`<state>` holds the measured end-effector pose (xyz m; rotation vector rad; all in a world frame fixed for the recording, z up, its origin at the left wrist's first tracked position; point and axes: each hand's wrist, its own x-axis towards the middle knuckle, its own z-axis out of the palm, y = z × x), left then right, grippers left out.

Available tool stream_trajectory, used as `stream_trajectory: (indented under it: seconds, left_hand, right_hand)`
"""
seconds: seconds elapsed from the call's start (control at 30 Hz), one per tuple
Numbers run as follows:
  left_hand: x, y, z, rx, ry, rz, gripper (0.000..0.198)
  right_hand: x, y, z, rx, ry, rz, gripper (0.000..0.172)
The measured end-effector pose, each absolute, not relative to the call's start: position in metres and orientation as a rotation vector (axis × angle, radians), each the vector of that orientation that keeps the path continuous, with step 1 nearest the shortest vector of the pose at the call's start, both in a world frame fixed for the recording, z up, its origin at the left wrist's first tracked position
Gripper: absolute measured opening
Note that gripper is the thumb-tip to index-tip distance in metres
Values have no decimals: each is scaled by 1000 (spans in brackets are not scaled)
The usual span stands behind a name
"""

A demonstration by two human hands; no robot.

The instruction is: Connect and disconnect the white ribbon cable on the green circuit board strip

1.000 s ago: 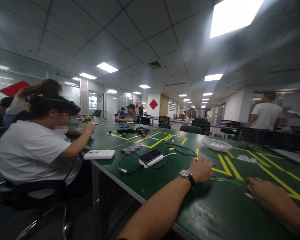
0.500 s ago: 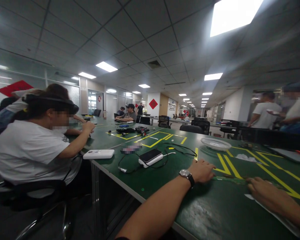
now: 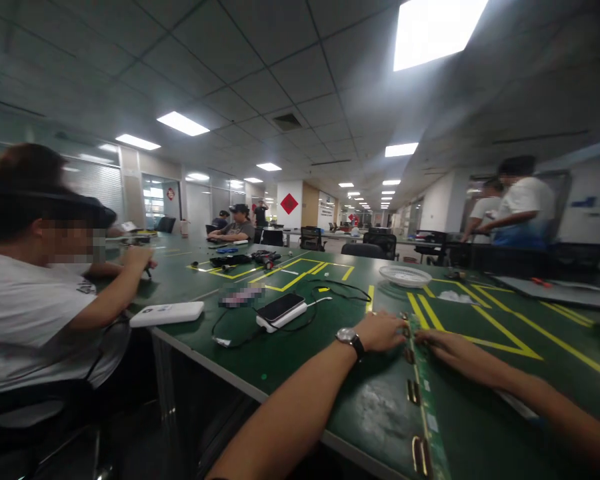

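A long, narrow green circuit board (image 3: 427, 400) with metal-rimmed connectors along its left edge stands out in front of me, running from its far end between my hands toward the table's near edge. My left hand (image 3: 381, 331), wearing a wristwatch on the wrist, has its fingers closed on the board's left side at the far end. From the right, my right hand (image 3: 447, 351) grips the opposite edge near the same end. Its fingertips are partly hidden. A flat white item (image 3: 517, 405) lies partly covered beneath my right forearm.
On the green table (image 3: 290, 347) are a phone on a white power bank (image 3: 280, 313), a black cable (image 3: 350, 287), a white case (image 3: 167, 313) and a round clear tray (image 3: 405, 275). Yellow tape marks the surface. A co-worker (image 3: 40, 293) sits at left.
The circuit board, earlier lying crosswise between my hands, now points lengthwise toward me. My right hand has come left, closer to my left hand. The view has turned right.
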<state>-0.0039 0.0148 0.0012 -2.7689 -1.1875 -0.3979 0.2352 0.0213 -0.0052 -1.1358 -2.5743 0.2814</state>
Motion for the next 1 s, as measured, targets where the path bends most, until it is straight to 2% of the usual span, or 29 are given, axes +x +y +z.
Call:
stream_trajectory:
  seconds: [0.1, 0.23, 0.37, 0.6, 0.8, 1.0]
  left_hand:
    - [-3, 13, -1, -2835, -1157, -384, 39]
    - [-2, 13, -3, -2919, -1132, -331, 43]
    - [-1, 10, -3, -2958, -1129, -318, 45]
    - [2, 7, -3, -2963, -1125, -326, 41]
    - [3, 7, -3, -2977, -1101, -299, 40]
    - [3, 7, -2, -2988, -1096, -307, 39]
  right_hand:
    - [236, 15, 6, -1170, -2560, 130, 42]
    - [263, 17, 16, -1545, -2357, -126, 39]
    - [282, 12, 14, -1802, -2350, -176, 45]
    - [266, 11, 6, -1653, -2412, -54, 25]
    - [249, 10, 1, -1520, -2385, 73, 24]
    - [234, 8, -4, -1445, -2373, 43, 27]
